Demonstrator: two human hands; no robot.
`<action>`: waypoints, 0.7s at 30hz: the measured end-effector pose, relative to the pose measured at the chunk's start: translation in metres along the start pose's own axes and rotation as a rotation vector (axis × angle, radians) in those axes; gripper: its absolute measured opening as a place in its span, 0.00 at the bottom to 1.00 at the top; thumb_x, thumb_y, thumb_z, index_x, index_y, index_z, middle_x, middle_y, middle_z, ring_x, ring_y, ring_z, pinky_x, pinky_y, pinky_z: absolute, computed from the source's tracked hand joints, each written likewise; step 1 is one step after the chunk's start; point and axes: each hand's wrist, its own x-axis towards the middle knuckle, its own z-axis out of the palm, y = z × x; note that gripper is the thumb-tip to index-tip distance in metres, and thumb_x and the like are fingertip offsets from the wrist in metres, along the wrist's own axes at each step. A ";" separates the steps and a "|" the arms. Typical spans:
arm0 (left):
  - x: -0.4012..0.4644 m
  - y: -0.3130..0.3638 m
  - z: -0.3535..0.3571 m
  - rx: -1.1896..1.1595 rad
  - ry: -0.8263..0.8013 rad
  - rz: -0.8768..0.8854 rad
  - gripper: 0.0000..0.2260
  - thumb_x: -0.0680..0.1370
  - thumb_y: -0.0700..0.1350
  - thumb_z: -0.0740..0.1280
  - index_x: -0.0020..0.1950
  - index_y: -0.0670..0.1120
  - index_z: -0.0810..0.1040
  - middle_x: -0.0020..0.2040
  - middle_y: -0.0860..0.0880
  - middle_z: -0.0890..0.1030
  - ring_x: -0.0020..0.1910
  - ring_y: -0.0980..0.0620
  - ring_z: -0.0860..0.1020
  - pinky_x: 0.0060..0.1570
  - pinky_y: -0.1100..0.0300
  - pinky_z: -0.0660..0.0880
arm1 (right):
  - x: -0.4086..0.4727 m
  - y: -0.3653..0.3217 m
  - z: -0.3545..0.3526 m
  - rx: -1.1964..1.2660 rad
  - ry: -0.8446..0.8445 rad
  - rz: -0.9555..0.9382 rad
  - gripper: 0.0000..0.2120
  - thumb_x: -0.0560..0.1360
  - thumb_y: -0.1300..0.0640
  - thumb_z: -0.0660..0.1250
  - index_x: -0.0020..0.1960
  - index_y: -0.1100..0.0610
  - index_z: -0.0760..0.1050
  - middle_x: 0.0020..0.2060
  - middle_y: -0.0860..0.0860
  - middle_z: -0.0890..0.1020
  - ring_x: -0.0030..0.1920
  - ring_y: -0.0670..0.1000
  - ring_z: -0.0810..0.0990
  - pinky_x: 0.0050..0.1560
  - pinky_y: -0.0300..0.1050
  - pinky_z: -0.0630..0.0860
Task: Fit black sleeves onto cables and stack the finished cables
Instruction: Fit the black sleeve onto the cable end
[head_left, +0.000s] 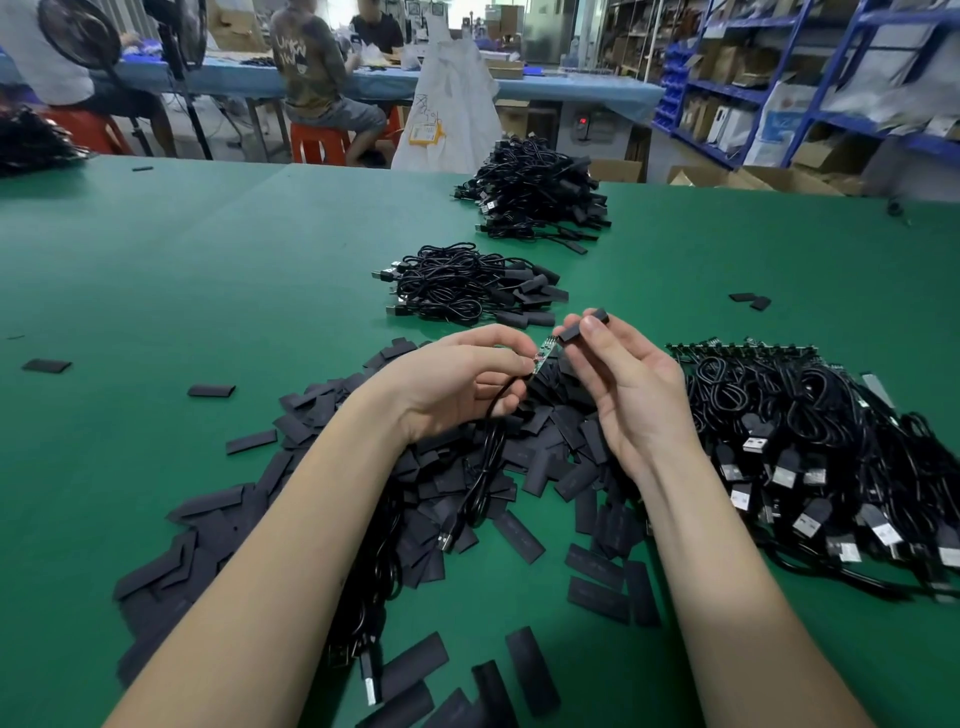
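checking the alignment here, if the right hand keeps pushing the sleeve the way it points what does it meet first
Most likely the bare circuit board tip of the cable pinched in the left hand; the sleeve in the right hand seems just short of it.

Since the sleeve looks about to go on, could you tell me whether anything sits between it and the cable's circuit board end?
Nothing visible does. The right hand pinches the sleeve with its open mouth just beyond the circuit board tip, which the left hand holds.
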 end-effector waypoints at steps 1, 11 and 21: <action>0.000 0.000 0.000 0.000 -0.007 -0.002 0.08 0.79 0.33 0.67 0.46 0.46 0.78 0.39 0.48 0.77 0.33 0.55 0.77 0.35 0.66 0.77 | 0.000 0.000 0.000 -0.004 -0.006 -0.001 0.03 0.78 0.65 0.70 0.49 0.61 0.83 0.45 0.55 0.87 0.48 0.48 0.86 0.45 0.35 0.81; -0.005 0.002 -0.005 0.079 -0.106 -0.012 0.08 0.79 0.32 0.66 0.48 0.45 0.79 0.39 0.48 0.77 0.35 0.54 0.77 0.38 0.65 0.77 | -0.001 -0.007 -0.008 -0.065 -0.152 0.120 0.06 0.73 0.60 0.72 0.49 0.59 0.83 0.45 0.55 0.88 0.48 0.48 0.87 0.45 0.34 0.80; -0.008 0.001 0.001 0.046 -0.095 0.019 0.07 0.78 0.30 0.66 0.49 0.42 0.74 0.38 0.46 0.77 0.33 0.53 0.77 0.36 0.64 0.77 | -0.001 -0.009 -0.013 -0.134 -0.237 0.209 0.07 0.68 0.60 0.73 0.45 0.57 0.86 0.48 0.56 0.88 0.49 0.50 0.87 0.44 0.35 0.81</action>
